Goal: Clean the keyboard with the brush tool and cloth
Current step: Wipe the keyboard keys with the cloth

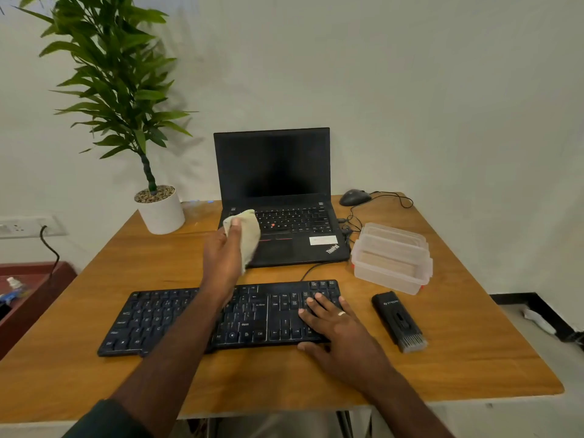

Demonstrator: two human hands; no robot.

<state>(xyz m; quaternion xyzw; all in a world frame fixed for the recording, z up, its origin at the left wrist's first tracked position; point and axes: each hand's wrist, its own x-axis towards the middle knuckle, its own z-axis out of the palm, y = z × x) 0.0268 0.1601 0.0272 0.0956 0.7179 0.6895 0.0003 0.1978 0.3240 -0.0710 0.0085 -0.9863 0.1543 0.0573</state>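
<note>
Your right hand point(331, 324) rests spread on the keyboard point(177, 317), lower centre; your left hand point(222, 257) pinches the cloth point(249, 235) above it.

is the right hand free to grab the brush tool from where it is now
Probably yes. The right hand lies flat on the keyboard's right end, holding nothing, and the brush tool lies just to its right on bare table with nothing between them. The left hand holds the cloth.

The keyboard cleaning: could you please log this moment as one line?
left hand: holds cloth raised | right hand: flat on keyboard | brush tool: idle on table
</note>
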